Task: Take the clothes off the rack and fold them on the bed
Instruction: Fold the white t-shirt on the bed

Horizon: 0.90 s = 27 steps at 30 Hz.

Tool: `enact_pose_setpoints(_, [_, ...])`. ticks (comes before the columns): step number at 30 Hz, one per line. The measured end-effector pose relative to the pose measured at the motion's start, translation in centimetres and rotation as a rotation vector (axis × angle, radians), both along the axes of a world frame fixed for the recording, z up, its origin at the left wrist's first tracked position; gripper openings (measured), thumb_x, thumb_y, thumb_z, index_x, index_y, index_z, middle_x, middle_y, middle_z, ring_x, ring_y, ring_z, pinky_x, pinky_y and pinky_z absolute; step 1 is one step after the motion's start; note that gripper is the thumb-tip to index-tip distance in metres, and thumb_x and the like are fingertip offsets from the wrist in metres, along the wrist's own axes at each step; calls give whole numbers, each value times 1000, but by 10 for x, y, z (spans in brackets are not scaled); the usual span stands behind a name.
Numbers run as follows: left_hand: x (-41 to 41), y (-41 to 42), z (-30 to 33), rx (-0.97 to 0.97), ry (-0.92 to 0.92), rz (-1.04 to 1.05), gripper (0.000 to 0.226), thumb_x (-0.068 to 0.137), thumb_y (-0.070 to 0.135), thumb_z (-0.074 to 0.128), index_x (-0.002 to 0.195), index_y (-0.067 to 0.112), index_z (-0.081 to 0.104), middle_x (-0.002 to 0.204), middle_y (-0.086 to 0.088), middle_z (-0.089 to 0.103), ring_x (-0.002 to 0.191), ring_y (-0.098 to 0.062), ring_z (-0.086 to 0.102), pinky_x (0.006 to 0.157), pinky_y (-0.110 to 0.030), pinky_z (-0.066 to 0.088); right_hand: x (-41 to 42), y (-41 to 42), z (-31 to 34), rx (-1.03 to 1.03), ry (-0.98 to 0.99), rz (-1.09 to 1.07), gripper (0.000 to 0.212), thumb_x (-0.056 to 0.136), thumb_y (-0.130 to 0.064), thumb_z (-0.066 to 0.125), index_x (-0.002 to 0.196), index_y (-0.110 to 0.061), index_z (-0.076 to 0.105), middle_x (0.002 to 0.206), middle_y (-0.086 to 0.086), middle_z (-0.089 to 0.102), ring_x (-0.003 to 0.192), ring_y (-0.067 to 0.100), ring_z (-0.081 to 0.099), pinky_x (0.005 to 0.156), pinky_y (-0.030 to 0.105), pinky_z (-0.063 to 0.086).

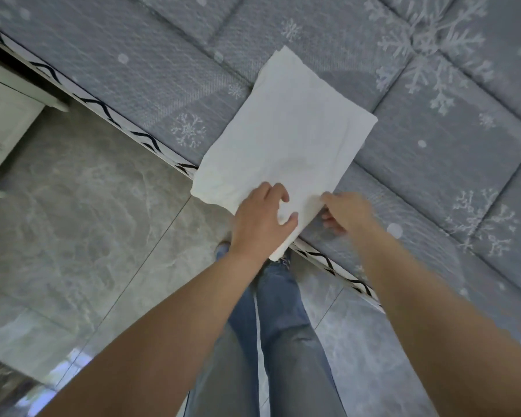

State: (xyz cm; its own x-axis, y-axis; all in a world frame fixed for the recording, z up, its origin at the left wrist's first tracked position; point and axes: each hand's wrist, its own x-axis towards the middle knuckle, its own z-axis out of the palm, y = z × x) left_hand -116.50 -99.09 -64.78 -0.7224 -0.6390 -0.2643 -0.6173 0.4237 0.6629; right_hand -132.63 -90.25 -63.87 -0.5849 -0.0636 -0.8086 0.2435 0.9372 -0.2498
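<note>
My left hand (260,215) and right hand (343,213) each pinched the near edge of the white garment (286,139), lying folded on the bed (163,85); light, limp cloth, best held at corners.

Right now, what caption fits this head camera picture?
Both hands, left hand and right hand, grip the white cloth at the bed edge.

Folded white garment (286,139) on quilted grey bed (151,70), left hand (260,219) and right hand (345,213) pinching its near edge

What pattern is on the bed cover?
White snowflakes and dots on grey-blue bed cover, seen from the head view.
</note>
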Motion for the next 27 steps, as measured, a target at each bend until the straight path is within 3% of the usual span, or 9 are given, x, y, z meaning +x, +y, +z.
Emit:
enact_pose_setpoints(2, [-17, 22, -3, -37, -44, -72, 43, 73, 51, 74, 101, 23, 56, 95, 5, 51, 86, -18, 54, 70, -35, 44, -37, -8, -4, -61, 120, -86, 26, 89, -43, 60, 92, -17, 64, 81, 6, 71, 70, 26, 71, 70, 42, 61])
enact_pose_setpoints(5, [-35, 40, -8, -71, -138, -22, 58, 65, 56, 79, 106, 22, 54, 101, 2, 51, 90, -21, 51, 72, -33, 41, -74, -24, -9, -149, -25, -288, 48, 89, -48, 66, 118, -10, 60, 99, 6, 69, 82, 20, 67, 66, 34, 57])
enact_pose_setpoints(9, [-38, 53, -22, -211, -319, -40, 63, 61, 41, 84, 111, 19, 53, 106, -3, 50, 96, -24, 50, 77, -34, 41, -95, -46, -14, -287, -25, -339, 48, 85, -40, 76, 121, -14, 57, 117, 7, 68, 102, 23, 67, 82, 39, 60])
enact_pose_setpoints(13, [-38, 58, -34, -256, -379, -44, 67, 51, 21, 89, 107, 18, 54, 101, -4, 52, 88, -24, 50, 73, -33, 42, -105, -60, -17, -350, 19, -367, 46, 84, -27, 79, 123, -10, 59, 117, 9, 67, 103, 28, 67, 84, 44, 60])
enact_pose_setpoints(15, [-38, 59, -36, -281, -370, -18, 60, 51, 13, 87, 102, 17, 56, 96, -3, 53, 84, -23, 50, 71, -33, 42, -111, -60, -16, -338, 83, -300, 33, 86, -21, 77, 114, -10, 62, 111, 10, 68, 97, 26, 68, 78, 41, 62])
enact_pose_setpoints(19, [-26, 59, -41, -313, -321, 47, 37, 62, 10, 77, 93, 16, 59, 93, -4, 54, 83, -25, 51, 72, -34, 42, -128, -57, -8, -316, 217, -91, 19, 92, -13, 68, 107, -3, 62, 99, 12, 62, 74, 20, 62, 44, 19, 54])
enact_pose_setpoints(23, [-16, 57, -36, -293, -282, 78, 22, 70, 15, 68, 90, 16, 58, 90, -2, 55, 83, -26, 50, 73, -37, 44, -139, -65, -2, -232, 322, 44, 13, 90, -11, 63, 94, -14, 50, 98, 11, 58, 67, 26, 62, 56, 41, 61])
enact_pose_setpoints(27, [-11, 60, -23, -167, -290, 298, 21, 78, 8, 61, 98, 15, 59, 96, -3, 57, 85, -27, 53, 70, -41, 48, -142, -80, 17, -229, 378, 273, 47, 90, -10, 50, 133, -29, 46, 88, 6, 57, 70, 29, 64, 62, 40, 59])
